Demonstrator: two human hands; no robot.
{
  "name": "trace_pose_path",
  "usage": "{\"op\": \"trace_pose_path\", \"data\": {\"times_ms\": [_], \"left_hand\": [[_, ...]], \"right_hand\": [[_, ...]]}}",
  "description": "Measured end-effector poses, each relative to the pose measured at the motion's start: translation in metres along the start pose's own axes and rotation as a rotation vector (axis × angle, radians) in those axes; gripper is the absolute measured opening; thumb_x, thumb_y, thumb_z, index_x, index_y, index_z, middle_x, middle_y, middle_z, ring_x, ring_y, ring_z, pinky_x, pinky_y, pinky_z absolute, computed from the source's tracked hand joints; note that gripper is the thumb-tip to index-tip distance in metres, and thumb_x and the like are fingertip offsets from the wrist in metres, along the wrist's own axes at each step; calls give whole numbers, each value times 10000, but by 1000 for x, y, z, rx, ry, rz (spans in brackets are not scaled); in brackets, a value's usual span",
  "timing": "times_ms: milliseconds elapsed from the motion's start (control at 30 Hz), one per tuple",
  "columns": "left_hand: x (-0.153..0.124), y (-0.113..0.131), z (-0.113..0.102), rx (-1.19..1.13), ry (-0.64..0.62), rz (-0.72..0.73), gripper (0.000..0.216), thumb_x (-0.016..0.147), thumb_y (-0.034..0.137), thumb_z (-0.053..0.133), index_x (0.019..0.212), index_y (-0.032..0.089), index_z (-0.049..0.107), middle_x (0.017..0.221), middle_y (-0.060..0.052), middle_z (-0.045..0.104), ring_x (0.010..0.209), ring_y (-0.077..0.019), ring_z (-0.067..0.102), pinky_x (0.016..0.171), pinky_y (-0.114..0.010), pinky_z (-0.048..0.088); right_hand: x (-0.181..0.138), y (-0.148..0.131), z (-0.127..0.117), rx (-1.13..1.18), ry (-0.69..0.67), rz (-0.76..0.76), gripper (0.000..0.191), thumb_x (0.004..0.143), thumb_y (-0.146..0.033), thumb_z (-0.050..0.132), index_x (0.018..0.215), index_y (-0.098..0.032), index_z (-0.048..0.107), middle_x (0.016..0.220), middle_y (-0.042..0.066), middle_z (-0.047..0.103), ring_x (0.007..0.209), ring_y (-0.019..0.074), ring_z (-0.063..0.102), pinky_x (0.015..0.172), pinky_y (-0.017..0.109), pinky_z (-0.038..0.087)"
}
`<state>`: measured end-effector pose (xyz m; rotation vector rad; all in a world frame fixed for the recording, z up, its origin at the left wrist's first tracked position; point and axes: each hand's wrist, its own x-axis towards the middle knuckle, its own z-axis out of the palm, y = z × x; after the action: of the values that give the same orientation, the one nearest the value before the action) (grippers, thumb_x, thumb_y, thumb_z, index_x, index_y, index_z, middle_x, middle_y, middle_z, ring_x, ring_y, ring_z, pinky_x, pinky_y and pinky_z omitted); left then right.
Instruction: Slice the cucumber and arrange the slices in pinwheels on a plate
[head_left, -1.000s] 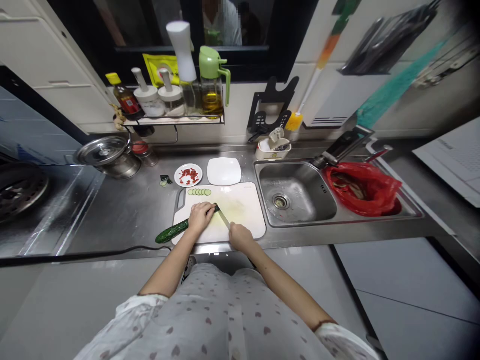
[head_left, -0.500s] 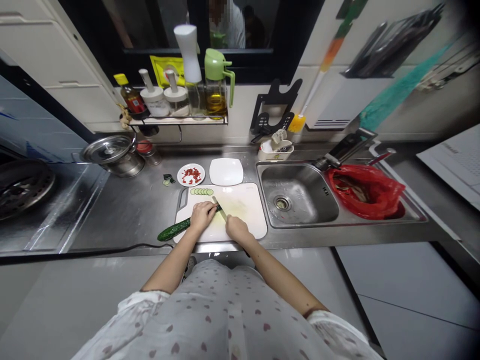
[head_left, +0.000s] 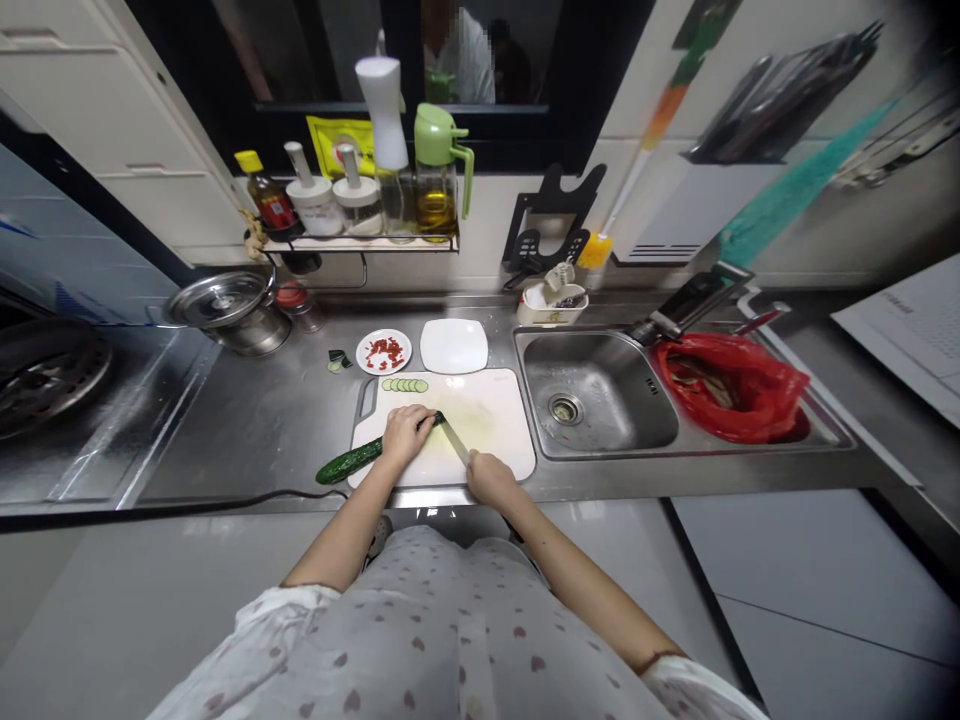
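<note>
On the white cutting board [head_left: 495,420] a long green cucumber [head_left: 349,463] lies aslant, its left end sticking out past the board's edge. My left hand [head_left: 407,432] is closed over the cucumber near its right end. My right hand [head_left: 491,478] grips a kitchen knife [head_left: 454,441], whose handle is hidden in the fist. The blade points up and left, its tip at the cucumber's cut end. A row of overlapping cucumber slices [head_left: 405,385] lies at the board's upper left.
Behind the board stand a plate of chopped red pieces [head_left: 384,352] and a white square plate [head_left: 454,346]. Dark green peel scraps [head_left: 339,360] lie to the left. The sink [head_left: 600,390], with a red plastic bag [head_left: 735,390], is at the right. A lidded steel pot [head_left: 232,310] stands left.
My right hand has drawn the knife back, right and toward me, so more blade shows. My left hand stays on the cucumber. The view has shifted slightly.
</note>
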<state>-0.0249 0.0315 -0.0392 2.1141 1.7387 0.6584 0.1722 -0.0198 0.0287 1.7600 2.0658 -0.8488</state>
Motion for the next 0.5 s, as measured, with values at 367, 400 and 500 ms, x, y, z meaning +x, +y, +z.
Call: {"op": "trace_pose_path", "data": {"times_ms": [367,400,500], "left_hand": [[1,8,-5,8,16,-53,242,921,375,516,1028,255,697,1079,-50,721,1018,-228,625,980,-417,378],[1,8,-6,5,21,-58,246,921,383,517,1029,255,696,1077,-50,721,1022,-231,623,983,-419,378],[0,7,-6,-31,67,-100,261,918,401,514,1030,250,696,1075,-53,718,1026,-238,620,975,-416,399]], "right_hand": [[-13,16,-5,-36,115,51,319,984,-273,339,1140,-185,602,1006,128,704,956,234,663,758,303,430],[-13,16,-5,-46,128,62,332,992,-280,327,1180,-198,587,998,125,705,951,231,665,760,303,428],[-14,17,-8,-57,164,94,365,1006,-299,315,1307,-249,515,1029,112,699,942,220,666,764,300,422]]}}
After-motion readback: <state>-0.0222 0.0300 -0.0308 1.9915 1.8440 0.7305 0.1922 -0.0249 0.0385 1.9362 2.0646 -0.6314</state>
